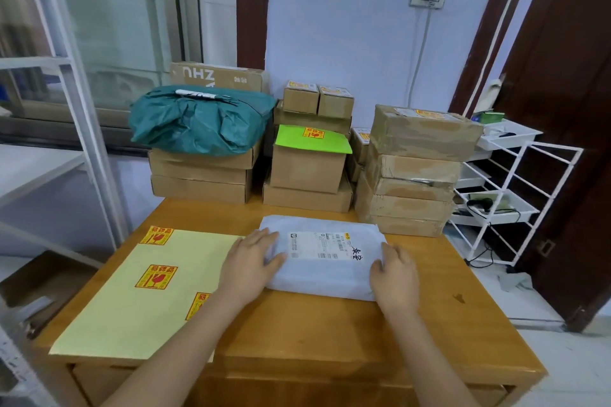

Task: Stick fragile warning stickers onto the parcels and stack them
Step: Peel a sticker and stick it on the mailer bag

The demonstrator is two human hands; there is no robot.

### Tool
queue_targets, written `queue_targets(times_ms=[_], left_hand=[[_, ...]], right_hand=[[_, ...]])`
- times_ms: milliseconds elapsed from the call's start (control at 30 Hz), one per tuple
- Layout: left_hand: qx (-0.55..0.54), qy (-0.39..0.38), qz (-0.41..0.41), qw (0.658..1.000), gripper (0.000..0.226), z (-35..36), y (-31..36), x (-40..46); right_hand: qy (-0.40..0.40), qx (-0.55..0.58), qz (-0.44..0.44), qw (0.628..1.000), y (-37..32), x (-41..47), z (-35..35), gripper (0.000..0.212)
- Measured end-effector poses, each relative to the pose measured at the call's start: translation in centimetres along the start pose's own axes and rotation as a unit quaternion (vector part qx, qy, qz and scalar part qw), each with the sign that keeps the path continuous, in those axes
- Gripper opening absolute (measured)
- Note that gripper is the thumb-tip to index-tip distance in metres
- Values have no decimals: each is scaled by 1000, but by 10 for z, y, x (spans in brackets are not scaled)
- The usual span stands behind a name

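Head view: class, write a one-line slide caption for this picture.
Both hands, left and right, rest on a white parcel on the wooden table, beside a yellow sheet of fragile stickers.

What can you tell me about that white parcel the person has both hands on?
The white parcel is a soft, flat package in pale plastic wrap, lying flat on the wooden table in front of the stacked cardboard boxes. A printed shipping label with barcodes and black handwriting sits on its top. No red fragile sticker shows on it. The left hand rests on its left end and the right hand holds its right edge. The yellow sticker sheet lies to its left.
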State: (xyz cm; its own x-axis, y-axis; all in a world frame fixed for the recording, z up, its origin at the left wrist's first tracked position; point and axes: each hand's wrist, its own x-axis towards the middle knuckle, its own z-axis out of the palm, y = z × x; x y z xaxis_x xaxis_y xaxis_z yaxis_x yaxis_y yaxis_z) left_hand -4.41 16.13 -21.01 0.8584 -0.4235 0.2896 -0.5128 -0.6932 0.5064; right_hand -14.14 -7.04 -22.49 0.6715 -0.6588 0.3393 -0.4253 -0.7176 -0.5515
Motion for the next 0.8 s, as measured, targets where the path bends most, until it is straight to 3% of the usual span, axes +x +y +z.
queue_targets(times_ms=[100,167,300,367,467,633,800], left_hand=[[16,58,-37,998,50,-22,-24,-6],[45,76,-76,993,50,-37,-48,-10],[101,26,-172,979,54,-57,-87,-22],[91,-15,-172,981,51,-55,-91,-30],[85,-27,-125,988,41,-48,-86,-38],[37,30,-130,990,30,-55,-94,-24],[79,76,-157,981,42,-71,-112,3]], right_hand=[[62,14,-123,990,-23,-6,2,31],[60,50,-189,979,-45,-16,5,28],[-118,158,-269,943,-99,-37,7,27],[-194,173,-315,913,-127,-44,13,29],[-236,190,-338,891,-164,-50,27,30],[-267,161,-339,888,-195,-48,63,29],[-312,121,-288,898,-224,-33,96,37]])
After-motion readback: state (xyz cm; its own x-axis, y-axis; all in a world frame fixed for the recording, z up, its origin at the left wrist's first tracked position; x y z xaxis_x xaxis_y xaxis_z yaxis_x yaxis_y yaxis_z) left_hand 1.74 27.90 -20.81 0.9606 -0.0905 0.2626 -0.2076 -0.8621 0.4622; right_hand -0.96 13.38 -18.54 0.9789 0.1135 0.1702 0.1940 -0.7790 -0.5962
